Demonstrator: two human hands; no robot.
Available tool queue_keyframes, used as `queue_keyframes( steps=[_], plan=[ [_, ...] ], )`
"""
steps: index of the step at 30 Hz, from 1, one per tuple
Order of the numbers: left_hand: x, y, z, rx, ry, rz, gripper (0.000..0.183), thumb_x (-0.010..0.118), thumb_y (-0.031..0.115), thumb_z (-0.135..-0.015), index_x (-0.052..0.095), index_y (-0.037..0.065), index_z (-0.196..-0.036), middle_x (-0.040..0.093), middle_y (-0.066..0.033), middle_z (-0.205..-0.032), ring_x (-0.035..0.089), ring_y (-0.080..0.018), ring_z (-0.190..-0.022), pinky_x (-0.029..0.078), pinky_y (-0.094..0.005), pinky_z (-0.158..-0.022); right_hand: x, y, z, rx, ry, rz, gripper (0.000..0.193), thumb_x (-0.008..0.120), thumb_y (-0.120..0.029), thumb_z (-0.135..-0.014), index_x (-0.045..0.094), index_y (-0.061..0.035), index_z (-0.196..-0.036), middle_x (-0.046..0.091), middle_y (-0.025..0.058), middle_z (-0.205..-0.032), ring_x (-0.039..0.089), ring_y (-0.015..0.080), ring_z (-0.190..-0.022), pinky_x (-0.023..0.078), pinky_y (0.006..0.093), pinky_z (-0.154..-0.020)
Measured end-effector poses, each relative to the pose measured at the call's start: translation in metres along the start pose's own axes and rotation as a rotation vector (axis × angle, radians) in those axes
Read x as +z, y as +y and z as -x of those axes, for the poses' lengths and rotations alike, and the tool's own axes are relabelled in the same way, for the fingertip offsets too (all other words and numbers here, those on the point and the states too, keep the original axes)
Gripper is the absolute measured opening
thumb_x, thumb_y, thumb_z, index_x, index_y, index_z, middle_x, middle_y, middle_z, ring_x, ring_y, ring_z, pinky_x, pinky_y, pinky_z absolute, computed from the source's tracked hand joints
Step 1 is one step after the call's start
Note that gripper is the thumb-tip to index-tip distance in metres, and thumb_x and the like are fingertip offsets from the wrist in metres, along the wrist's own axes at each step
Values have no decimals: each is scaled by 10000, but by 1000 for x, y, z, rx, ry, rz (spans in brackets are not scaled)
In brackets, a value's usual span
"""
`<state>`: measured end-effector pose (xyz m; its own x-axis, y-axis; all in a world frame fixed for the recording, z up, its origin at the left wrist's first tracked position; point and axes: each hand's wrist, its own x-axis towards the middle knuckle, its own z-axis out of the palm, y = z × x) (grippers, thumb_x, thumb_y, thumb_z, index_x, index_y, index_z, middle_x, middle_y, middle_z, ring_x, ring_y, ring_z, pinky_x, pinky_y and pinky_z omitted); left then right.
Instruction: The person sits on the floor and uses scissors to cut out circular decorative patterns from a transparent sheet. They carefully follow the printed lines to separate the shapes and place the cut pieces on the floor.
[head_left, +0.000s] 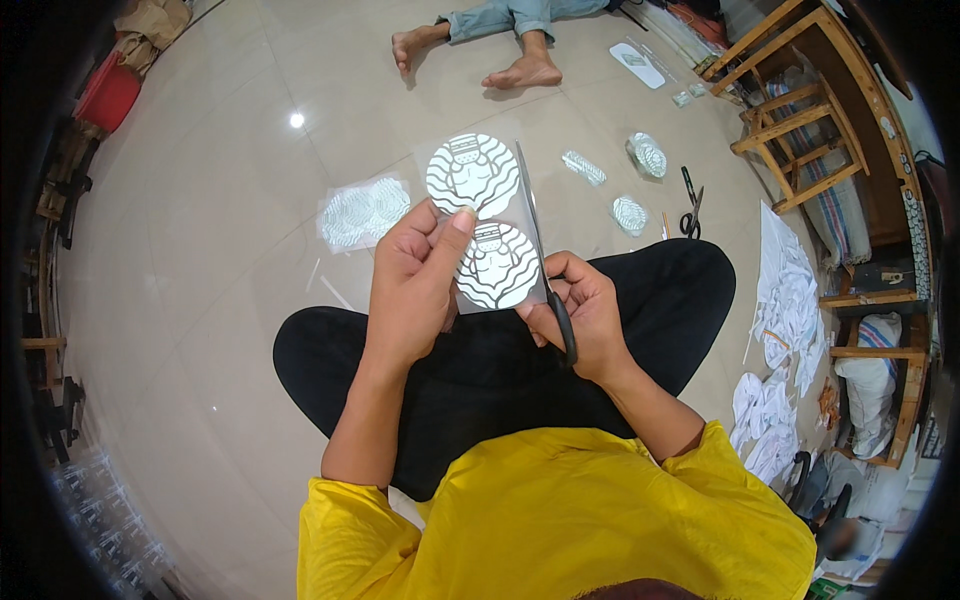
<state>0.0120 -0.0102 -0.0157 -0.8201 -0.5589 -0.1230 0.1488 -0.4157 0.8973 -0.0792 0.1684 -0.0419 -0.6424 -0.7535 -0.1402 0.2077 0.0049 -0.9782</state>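
Observation:
My left hand (412,275) pinches a clear sheet (468,308) by its left side, thumb on top. Two round silvery-white stickers (497,268) with dark wavy line patterns sit on it, one above the other. In my right hand (588,315) is a pair of scissors (560,318) with black handles. Its blades run along the sheet's right edge, pointing away from me; I cannot tell whether they are parted. Left of the sheet, a stack of similar patterned sheets (365,213) lies on the floor.
To the right lie small bundles of cut stickers (647,155) and a second pair of scissors (692,215). Another person's bare feet (525,73) rest on the floor ahead. White scraps (785,295), a wooden stool (800,130) and shelving line the right side; a red container (108,93) is far left.

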Motion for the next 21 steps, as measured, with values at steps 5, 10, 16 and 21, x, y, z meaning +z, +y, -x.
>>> queue_keyframes(
  steps=[5,10,16,21],
  plan=[
    [-3,-1,0,12,-38,13,299,586,210,-1099,642,-20,-1282,753,-24,-921,535,11,-561,339,-182,-434,0,-3,1,14,-3,10,266,792,-38,-909,614,-16,-1105,716,33,-768,586,36,-579,414,192,-536],
    [3,4,2,6,-70,87,311,572,157,-1102,618,-59,-1322,760,-66,-1044,688,-44,-823,540,-195,-682,0,-1,-7,-24,0,-22,256,753,-2,-915,612,-1,-1129,699,35,-742,579,48,-571,424,203,-543],
    [6,5,3,2,-44,56,300,589,181,-1090,632,-43,-1285,753,-47,-950,684,-45,-680,532,-197,-543,-3,-3,-9,-5,6,-21,251,699,30,-926,609,14,-1160,680,36,-724,582,57,-570,435,207,-549],
    [-2,5,3,-47,-121,78,319,569,140,-1102,604,-74,-1336,754,-91,-1101,701,-69,-908,566,-223,-792,2,-7,-12,9,38,-28,247,699,26,-929,613,22,-1160,680,42,-719,585,61,-566,438,210,-542]
  ],
)
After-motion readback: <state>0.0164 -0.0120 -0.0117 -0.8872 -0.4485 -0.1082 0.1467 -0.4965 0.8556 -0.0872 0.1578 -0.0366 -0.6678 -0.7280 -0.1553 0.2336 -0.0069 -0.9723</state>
